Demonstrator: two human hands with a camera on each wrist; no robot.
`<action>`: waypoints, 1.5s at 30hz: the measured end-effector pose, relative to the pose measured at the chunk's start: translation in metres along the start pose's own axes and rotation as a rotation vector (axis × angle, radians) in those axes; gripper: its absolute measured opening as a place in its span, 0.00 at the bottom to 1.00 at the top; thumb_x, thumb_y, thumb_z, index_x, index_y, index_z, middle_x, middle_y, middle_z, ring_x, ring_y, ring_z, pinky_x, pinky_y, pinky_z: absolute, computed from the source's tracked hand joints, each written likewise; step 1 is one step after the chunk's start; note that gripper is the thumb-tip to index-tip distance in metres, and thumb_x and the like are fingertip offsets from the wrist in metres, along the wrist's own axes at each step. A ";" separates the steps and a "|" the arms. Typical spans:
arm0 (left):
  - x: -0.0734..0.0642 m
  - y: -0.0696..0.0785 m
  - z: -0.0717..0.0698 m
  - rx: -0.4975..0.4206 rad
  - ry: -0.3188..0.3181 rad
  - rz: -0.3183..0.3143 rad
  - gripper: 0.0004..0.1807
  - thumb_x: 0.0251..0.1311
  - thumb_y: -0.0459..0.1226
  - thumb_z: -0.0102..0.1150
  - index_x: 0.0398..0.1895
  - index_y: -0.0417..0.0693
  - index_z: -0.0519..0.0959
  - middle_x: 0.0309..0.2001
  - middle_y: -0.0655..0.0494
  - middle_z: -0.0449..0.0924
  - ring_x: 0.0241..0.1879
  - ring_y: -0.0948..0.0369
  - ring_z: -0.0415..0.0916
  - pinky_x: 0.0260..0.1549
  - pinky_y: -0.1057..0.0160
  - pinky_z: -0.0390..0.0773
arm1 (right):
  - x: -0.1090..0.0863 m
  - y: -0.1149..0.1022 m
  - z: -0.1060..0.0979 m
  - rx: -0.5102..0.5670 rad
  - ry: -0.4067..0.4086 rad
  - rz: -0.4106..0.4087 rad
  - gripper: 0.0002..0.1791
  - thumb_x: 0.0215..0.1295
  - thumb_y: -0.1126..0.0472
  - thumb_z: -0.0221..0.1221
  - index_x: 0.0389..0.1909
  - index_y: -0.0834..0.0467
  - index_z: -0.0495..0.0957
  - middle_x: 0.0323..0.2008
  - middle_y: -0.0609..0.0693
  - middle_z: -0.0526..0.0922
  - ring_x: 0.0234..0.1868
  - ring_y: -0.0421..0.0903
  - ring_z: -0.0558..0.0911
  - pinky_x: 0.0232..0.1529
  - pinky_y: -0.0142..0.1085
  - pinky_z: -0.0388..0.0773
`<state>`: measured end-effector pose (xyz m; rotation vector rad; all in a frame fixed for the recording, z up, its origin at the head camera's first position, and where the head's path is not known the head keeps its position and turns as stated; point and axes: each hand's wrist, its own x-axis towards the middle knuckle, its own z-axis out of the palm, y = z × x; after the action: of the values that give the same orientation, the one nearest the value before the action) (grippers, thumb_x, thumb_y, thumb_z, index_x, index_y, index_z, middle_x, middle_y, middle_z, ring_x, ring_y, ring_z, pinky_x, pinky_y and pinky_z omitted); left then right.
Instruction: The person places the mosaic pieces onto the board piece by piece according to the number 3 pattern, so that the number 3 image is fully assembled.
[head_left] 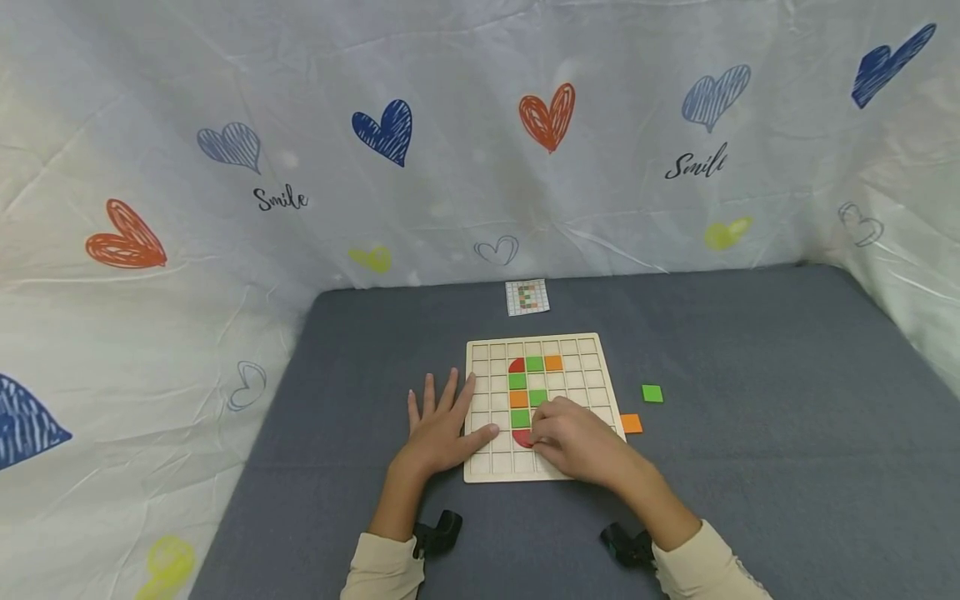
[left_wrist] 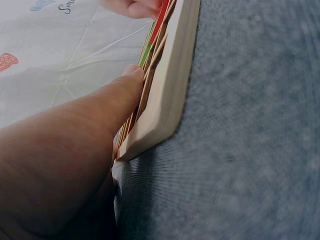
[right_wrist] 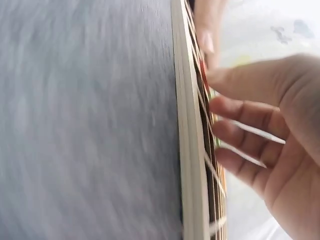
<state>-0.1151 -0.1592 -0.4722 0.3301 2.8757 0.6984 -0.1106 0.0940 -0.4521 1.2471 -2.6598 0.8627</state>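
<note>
A square wooden grid board [head_left: 480,467] lies on the table, with red, green and orange tiles set in some of its cells. My left hand [head_left: 442,433] is spread over the board's left edge, thumb lying on the near cells. My right hand [head_left: 577,437] is bent over the near middle of the board. Its thumb [right_wrist: 235,82] and fingertips are curled at the right edge of a rounded red tile [head_left: 521,437], which lies in a cell. A green tile [head_left: 537,397] shows just beyond the right fingers. Cells beneath that hand are hidden.
Right of the board lie a loose green tile [head_left: 652,393] and an orange tile [head_left: 632,423], the latter close to the board's edge. Behind the board is a small printed pattern card [head_left: 527,297]. A white curtain with hearts [head_left: 450,200] hangs along the table's back edge.
</note>
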 end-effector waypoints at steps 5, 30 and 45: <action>0.000 0.001 -0.001 -0.002 -0.012 -0.011 0.51 0.62 0.66 0.53 0.82 0.55 0.49 0.81 0.47 0.37 0.76 0.41 0.21 0.66 0.34 0.20 | -0.010 0.013 -0.020 0.070 -0.026 0.067 0.06 0.60 0.70 0.67 0.33 0.56 0.88 0.34 0.44 0.83 0.38 0.41 0.79 0.42 0.40 0.79; -0.001 0.000 0.000 -0.013 -0.010 -0.012 0.51 0.62 0.67 0.52 0.82 0.55 0.48 0.81 0.48 0.36 0.76 0.41 0.20 0.65 0.35 0.19 | -0.055 0.063 -0.075 -0.147 0.009 0.662 0.11 0.57 0.63 0.71 0.38 0.63 0.82 0.36 0.58 0.78 0.33 0.53 0.76 0.36 0.55 0.75; 0.000 0.002 -0.003 0.008 -0.030 -0.021 0.51 0.63 0.67 0.52 0.82 0.57 0.48 0.81 0.50 0.36 0.77 0.42 0.20 0.66 0.34 0.21 | -0.057 0.068 -0.074 -0.149 0.027 0.599 0.10 0.56 0.74 0.67 0.39 0.63 0.85 0.37 0.58 0.81 0.37 0.56 0.80 0.40 0.55 0.77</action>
<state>-0.1152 -0.1588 -0.4682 0.3084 2.8501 0.6733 -0.1342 0.2061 -0.4380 0.3951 -3.0449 0.6974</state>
